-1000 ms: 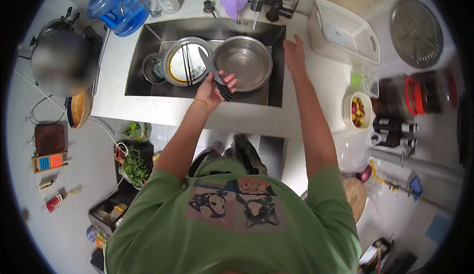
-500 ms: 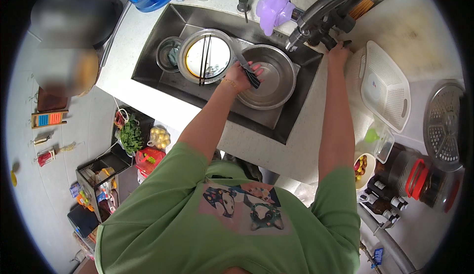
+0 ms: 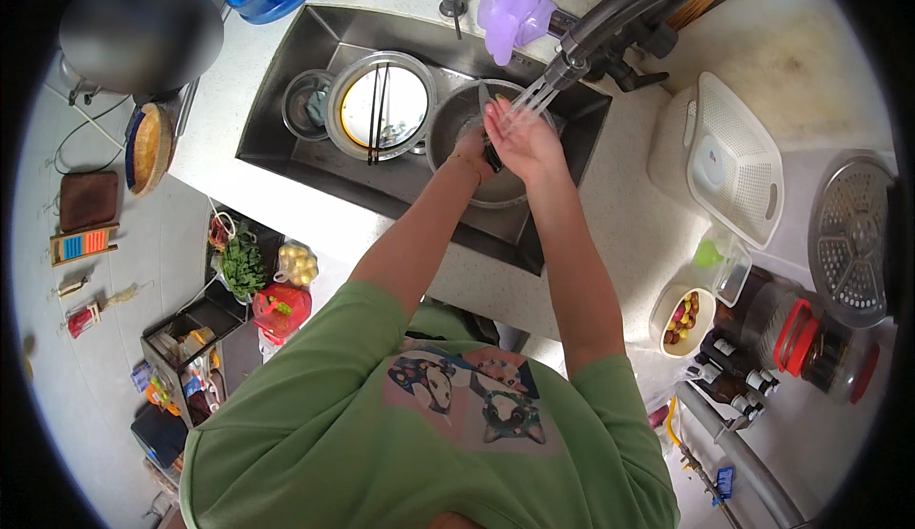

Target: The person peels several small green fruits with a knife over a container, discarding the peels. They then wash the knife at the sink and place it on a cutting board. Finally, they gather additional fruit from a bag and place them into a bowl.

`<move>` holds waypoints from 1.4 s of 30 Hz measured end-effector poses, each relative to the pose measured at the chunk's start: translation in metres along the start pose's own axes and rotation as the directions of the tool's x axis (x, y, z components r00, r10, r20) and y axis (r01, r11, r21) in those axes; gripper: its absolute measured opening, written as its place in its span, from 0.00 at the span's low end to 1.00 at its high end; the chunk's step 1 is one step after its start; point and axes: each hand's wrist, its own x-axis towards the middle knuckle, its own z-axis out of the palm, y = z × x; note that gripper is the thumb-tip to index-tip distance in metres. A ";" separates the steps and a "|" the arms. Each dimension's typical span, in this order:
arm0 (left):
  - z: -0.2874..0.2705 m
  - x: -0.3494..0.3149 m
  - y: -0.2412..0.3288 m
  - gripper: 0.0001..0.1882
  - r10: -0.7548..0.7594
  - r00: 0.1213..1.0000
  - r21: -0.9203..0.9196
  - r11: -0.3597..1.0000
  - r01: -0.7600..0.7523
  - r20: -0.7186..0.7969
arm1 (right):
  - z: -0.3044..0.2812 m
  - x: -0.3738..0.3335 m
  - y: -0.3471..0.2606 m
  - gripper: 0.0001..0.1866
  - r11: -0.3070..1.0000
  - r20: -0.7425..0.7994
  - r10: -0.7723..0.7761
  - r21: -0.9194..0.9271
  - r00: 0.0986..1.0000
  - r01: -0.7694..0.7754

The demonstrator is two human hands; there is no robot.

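Over the metal basin (image 3: 448, 114) in the sink, my left hand (image 3: 469, 154) is closed around the dark handle of a knife (image 3: 483, 95), whose grey blade points away from me. Close beside it, my right hand (image 3: 524, 148) is turned palm up with its fingers stretched out near the blade. Water streams from the black faucet (image 3: 577, 57) onto the right hand. Whether its fingertips touch the knife I cannot tell. Left of the basin stands a metal bowl (image 3: 334, 114) with a white plate (image 3: 396, 100) in it and dark chopsticks (image 3: 380, 114) lying across.
A small bowl (image 3: 294, 114) sits at the sink's left end. Behind the sink are a soap dispenser (image 3: 452, 1) and a purple mesh puff (image 3: 515, 12). On the right counter stand a white perforated basket (image 3: 701, 172) and a cream bowl (image 3: 658, 324) holding small round items.
My right hand has left the faucet lever and come down beside the knife. Water now runs from the faucet. The knife, in my left hand, has shifted slightly right, nearer the stream.
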 end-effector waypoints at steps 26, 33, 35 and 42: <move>0.019 -0.022 0.025 0.11 0.251 0.968 0.080 0.965 -0.250 -0.006 | -0.008 -0.086 -0.015 0.24 -0.370 0.222 -0.221 -0.920 0.950 0.129; 0.019 -0.029 -0.009 0.15 0.093 0.960 0.277 0.946 -0.168 0.263 | -0.001 -0.076 -0.004 0.20 -0.497 0.315 -0.392 -0.863 0.864 0.088; 0.011 -0.026 -0.002 0.16 0.200 0.958 0.176 0.955 -0.237 0.206 | -0.004 -0.075 -0.007 0.19 -0.482 0.363 -0.338 -0.859 0.868 0.172; 0.016 -0.018 0.002 0.17 0.123 0.991 0.027 0.992 -0.124 0.055 | -0.006 -0.049 -0.005 0.15 -0.237 0.267 -0.305 -0.951 0.914 0.198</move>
